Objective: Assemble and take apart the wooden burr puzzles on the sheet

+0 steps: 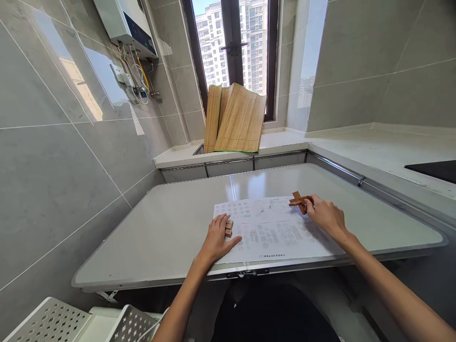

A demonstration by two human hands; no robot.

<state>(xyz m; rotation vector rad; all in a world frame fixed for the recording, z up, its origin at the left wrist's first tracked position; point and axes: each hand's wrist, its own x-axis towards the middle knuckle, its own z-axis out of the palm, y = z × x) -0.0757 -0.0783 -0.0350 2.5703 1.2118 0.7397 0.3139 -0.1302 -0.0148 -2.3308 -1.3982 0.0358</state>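
A large printed sheet [270, 232] with small diagrams lies on the white folding table [160, 228]. My left hand [218, 237] rests on the sheet's left side, fingers spread and thumb out. Small light wooden blocks [228, 228] sit beside its fingers, between them and the thumb. Over the sheet's upper right, my right hand [326, 213] pinches a cross-shaped assembly of reddish-brown wooden pieces [298, 201] between thumb and fingers.
A white ledge [285, 138] runs behind the table, with a folded bamboo mat [240, 121] standing at the window. White perforated baskets [53, 323] are at the lower left. A tiled wall [71, 190] rises on the left.
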